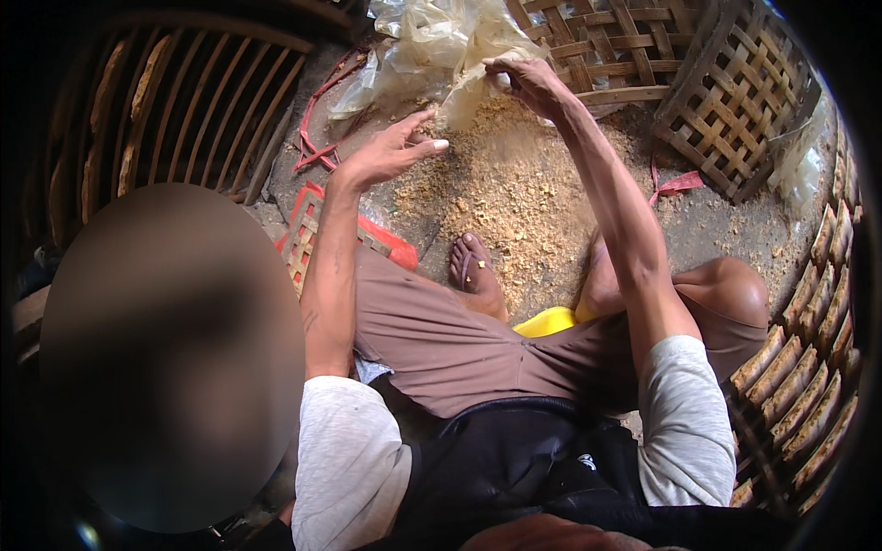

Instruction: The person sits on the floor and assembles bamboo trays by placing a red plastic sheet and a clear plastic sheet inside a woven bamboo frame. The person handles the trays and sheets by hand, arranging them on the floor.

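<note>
- Seen from above, a seated person reaches both bare hands toward a loose heap of yellow-brown crumbs (519, 197) on the grey floor (694, 225).
- The right hand (533, 84) is bent at the wrist, its fingers seemingly clamped on an edge of thin, cloudy plastic sheeting (470, 84). The sheeting lies bunched at the far side of the heap, its near flap hanging over the crumbs.
- The left hand (390, 154) is held low beside the heap, palm partly turned down, fingers apart. It appears to hold nothing; whether a fingertip brushes the plastic, I cannot tell.
- The film looks flimsy, so a hard tug from the one gripping hand could tear it or pull it free.
- Crumbs caught in the creases, if there are any, could spill should the flap be shaken; a hazy patch over the heap suggests fine dust could also rise.
- A sandalled foot (476, 266) stands at the heap's near edge; shifting it could scatter crumbs.
- Red strips (317, 151) on the left could tangle with the plastic if it is dragged that way.
- A woven basket (726, 106) stands tilted at the upper right; a bump from the right arm might topple it.
</note>
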A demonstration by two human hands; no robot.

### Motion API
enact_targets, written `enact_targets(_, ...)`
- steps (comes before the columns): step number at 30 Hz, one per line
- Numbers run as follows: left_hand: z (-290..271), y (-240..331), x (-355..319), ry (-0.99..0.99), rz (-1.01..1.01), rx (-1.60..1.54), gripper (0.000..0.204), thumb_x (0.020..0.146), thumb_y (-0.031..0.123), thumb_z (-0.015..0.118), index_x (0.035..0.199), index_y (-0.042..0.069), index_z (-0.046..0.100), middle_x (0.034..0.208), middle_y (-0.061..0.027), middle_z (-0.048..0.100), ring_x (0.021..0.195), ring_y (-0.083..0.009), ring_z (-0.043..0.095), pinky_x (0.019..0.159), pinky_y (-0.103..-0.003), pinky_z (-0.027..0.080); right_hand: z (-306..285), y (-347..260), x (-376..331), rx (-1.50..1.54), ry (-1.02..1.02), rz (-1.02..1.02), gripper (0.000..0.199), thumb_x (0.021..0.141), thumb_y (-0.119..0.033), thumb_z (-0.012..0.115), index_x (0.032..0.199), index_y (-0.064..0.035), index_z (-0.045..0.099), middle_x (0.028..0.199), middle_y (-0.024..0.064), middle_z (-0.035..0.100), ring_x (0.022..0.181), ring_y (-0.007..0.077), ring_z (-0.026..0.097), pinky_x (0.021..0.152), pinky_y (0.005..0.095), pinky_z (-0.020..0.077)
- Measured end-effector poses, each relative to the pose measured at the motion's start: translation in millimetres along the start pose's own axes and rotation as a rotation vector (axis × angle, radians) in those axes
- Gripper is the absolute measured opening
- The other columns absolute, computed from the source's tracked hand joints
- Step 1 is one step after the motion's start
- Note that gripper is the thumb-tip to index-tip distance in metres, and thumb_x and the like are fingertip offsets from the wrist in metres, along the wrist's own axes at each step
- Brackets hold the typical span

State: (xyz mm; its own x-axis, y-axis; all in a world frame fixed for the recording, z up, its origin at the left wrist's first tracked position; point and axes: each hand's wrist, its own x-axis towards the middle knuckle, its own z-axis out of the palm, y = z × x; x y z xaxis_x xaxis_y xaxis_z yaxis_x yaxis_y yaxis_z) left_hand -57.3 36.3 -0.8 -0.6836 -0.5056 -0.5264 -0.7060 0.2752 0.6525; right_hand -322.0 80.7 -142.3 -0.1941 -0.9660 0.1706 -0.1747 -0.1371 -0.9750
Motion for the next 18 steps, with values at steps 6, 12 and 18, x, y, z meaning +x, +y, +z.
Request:
enact_targets(6, 10.4, -5.0, 8.7, 0.279, 0.166, 0.213, 0.099, 0.082, 0.051, 0.073, 0.154, 0.012, 0.017, 0.139, -0.0214, 0.046, 0.119, -0.027, 0.053, 0.097, -0.041, 0.044, 6.0, -83.3, 6.8, 0.51, 0.06, 0.28, 0.03, 0.092, -0.028, 0.065, 0.107, -0.0019, 0.068, 0.102, 0.0121, 0.067, 0.092, 0.0154, 0.066, 0.087, 0.0273, 0.0567)
enact_targets(12, 9.0, 15.2, 8.4, 0.606, 0.345, 0.317, 0.053, 0.082, 0.028, 0.075, 0.129, 0.013, 0.057, 0.111, -0.0147, 0.063, 0.104, -0.0273, 0.061, 0.091, -0.04, 0.049, 25.7, -143.8, 7.3, 0.374, 0.012, 0.146, 0.03, 0.088, -0.024, 0.07, 0.098, 0.004, 0.068, 0.086, 0.0144, 0.071, 0.072, 0.016, 0.069, 0.071, 0.0274, 0.059)
enact_targets(18, -7.8, 24.3, -7.8, 0.877, 0.354, 0.221, 0.024, 0.086, 0.011, 0.068, 0.11, 0.009, 0.069, 0.101, -0.0084, 0.069, 0.087, -0.0193, 0.068, 0.078, -0.032, 0.055, -12.1, -183.6, -2.4, -0.362, -0.15, 0.194, 0.061, 0.077, -0.063, 0.068, 0.097, -0.0056, 0.069, 0.087, 0.0142, 0.068, 0.074, 0.0168, 0.066, 0.067, 0.0323, 0.0558)
